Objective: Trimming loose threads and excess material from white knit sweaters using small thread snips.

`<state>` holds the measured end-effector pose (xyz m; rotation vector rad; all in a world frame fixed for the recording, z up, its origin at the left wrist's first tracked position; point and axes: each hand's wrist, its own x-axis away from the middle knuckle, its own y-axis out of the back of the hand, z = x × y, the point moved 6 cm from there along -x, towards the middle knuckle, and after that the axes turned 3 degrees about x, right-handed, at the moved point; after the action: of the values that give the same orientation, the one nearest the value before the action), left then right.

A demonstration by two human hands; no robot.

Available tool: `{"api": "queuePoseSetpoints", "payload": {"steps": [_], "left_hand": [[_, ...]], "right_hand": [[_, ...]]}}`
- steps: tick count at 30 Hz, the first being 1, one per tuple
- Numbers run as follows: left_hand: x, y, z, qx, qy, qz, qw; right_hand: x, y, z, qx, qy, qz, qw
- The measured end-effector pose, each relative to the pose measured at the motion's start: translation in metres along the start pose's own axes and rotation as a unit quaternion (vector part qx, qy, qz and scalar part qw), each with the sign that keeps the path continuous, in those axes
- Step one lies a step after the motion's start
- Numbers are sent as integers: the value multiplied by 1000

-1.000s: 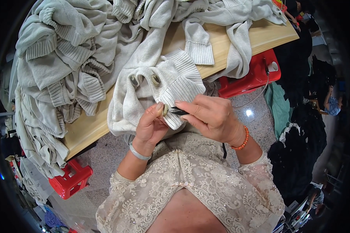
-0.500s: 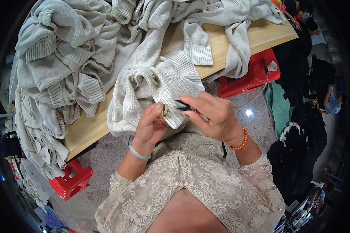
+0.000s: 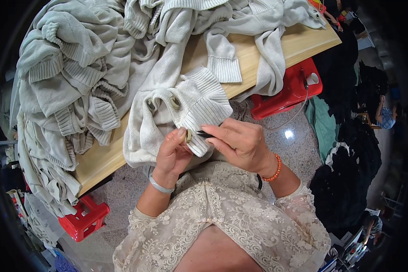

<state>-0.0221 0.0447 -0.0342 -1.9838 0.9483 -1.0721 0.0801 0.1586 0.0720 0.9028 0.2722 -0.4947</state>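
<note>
From here I see the left hand (image 3: 173, 153) pinching an olive button (image 3: 188, 136) on the pale sweater (image 3: 146, 131), draped over the table's (image 3: 288, 50) edge; the right hand (image 3: 242, 141) grips a black tool (image 3: 204, 134) (snips, perhaps). Slipping points could snag the knit.

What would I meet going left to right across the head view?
Red stool at lower left, left hand, small yellowish piece it pinches, dark pointed tool, right hand, orange bead bracelet, green cloth, distant person in blue.
</note>
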Motion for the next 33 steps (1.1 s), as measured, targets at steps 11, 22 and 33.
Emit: {"api": "queuePoseSetpoints", "payload": {"steps": [11, 22, 33], "left_hand": [[-4, -1, 1, 18, -6, 58, 998], [0, 5, 0, 8, -25, 71, 997], [-12, 20, 6, 24, -5, 69, 997]], "right_hand": [[-1, 3, -20, -22, -93, -54, 994], [5, -15, -44, -31, -175, -97, 979], [2, -20, -5, -118, -100, -60, 986]]}}
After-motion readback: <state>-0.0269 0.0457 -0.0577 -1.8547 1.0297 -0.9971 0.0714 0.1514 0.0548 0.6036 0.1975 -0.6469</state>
